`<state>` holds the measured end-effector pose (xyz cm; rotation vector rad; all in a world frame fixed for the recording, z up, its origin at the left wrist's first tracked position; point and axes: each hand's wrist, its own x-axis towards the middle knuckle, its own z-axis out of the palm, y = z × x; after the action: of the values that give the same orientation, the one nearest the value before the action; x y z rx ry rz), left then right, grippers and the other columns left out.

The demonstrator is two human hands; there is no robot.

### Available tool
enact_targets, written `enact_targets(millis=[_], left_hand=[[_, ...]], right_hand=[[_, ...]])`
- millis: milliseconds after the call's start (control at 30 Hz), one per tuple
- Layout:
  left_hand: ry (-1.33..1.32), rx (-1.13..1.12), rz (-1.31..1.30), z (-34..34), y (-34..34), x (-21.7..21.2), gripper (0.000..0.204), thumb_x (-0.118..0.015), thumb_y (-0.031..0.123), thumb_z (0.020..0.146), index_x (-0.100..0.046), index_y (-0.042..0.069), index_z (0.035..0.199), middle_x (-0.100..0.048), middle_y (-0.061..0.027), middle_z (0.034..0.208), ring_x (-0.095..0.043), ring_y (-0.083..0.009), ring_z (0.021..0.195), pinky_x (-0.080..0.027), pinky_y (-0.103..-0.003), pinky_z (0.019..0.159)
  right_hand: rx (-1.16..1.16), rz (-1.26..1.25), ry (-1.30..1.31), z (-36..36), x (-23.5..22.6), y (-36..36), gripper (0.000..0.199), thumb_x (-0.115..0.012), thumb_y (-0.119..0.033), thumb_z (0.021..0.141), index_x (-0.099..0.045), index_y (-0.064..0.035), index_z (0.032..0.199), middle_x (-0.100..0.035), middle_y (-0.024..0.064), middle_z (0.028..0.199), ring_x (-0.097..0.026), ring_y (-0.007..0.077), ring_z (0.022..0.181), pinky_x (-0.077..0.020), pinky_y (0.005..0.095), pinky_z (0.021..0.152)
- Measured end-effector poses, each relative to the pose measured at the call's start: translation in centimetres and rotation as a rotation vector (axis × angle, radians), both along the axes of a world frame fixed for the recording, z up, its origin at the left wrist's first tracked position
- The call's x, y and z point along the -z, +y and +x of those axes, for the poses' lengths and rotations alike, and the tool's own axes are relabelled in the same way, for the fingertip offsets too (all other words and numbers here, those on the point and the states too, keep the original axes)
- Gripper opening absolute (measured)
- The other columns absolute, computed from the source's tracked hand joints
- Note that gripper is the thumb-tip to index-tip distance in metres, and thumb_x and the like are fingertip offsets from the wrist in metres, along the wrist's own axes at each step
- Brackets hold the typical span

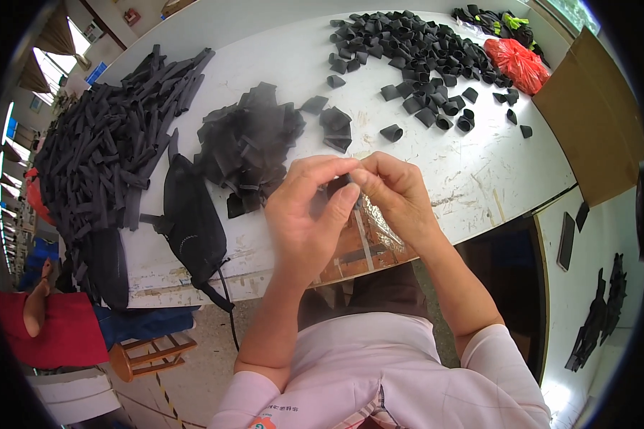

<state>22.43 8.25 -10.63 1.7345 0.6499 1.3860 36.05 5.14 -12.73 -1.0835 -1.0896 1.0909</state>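
Note:
My left hand (304, 211) and my right hand (401, 196) meet over the near edge of the white table. Between their pinched fingers is a small black fabric piece (341, 184), mostly covered by the fingers. Crinkled clear plastic (381, 230) shows just below my right hand. Beyond my left hand lies a loose heap of flat black fabric pieces (247, 136), with a few pieces (335, 129) apart from it. Farther off to the right, many short black fabric loops (415, 50) are spread out, and one loop (391, 133) sits nearer my hands.
Long black strips (111, 129) are piled at the left. Nearer me is a black, elongated object with a cord (193, 214). A red plastic bag (515, 64) and a cardboard sheet (587, 118) stand at the right. A person in red (57, 329) is beside a wooden stool (150, 357).

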Motion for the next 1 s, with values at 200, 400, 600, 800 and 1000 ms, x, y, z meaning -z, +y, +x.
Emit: enact_targets(millis=[200,400,600,800,1000], left_hand=[[-0.49,0.096,-0.201,-0.1,0.1,1.0,0.01,-0.05,0.008,0.087,-0.053,-0.002,0.088,-0.056,-0.0095,0.092,-0.048,-0.0123,0.081,-0.039,-0.026,0.076],[-0.3,0.113,-0.296,0.4,-0.5,-0.4,0.018,-0.052,0.009,0.086,-0.054,-0.003,0.099,-0.055,-0.011,0.101,-0.05,-0.0141,0.091,-0.039,-0.026,0.08],[-0.81,0.373,-0.612,-0.7,0.0,0.1,0.011,-0.055,0.012,0.085,-0.059,0.002,0.087,-0.056,-0.007,0.094,-0.05,-0.016,0.089,-0.04,-0.03,0.081],[-0.814,0.342,-0.632,-0.7,-0.7,1.4,0.013,-0.054,0.014,0.086,-0.057,0.003,0.091,-0.054,-0.006,0.094,-0.048,-0.0159,0.093,-0.037,-0.031,0.085],[-0.511,0.199,-0.488,-0.9,-0.6,2.1,0.011,-0.05,0.011,0.087,-0.055,0.001,0.088,-0.056,-0.0091,0.094,-0.051,-0.0141,0.085,-0.04,-0.029,0.081]], right_hand=[[0.235,0.533,-0.723,-0.8,-2.2,-0.9,0.025,-0.068,-0.018,0.072,-0.057,-0.0009,0.087,-0.051,0.008,0.075,-0.049,0.0177,0.057,-0.0398,0.028,0.049],[0.25,0.482,-0.673,-1.1,-2.5,-0.6,0.026,-0.071,-0.013,0.065,-0.059,-0.0024,0.085,-0.051,0.0083,0.073,-0.05,0.0207,0.059,-0.0406,0.0297,0.048],[0.273,0.443,-0.581,-2.0,-3.0,-0.7,0.018,-0.069,-0.006,0.065,-0.059,-0.0016,0.079,-0.051,0.0075,0.068,-0.05,0.0195,0.056,-0.0399,0.0281,0.046],[0.308,0.459,-0.571,-1.6,-2.3,-0.7,0.011,-0.066,0.0,0.066,-0.058,-0.0004,0.073,-0.051,0.0073,0.065,-0.05,0.0183,0.056,-0.0389,0.0277,0.047],[0.367,0.493,-0.582,-1.6,-0.8,-0.7,0.009,-0.065,0.001,0.068,-0.057,-0.0002,0.072,-0.05,0.0071,0.064,-0.049,0.0191,0.059,-0.0384,0.0273,0.048]])
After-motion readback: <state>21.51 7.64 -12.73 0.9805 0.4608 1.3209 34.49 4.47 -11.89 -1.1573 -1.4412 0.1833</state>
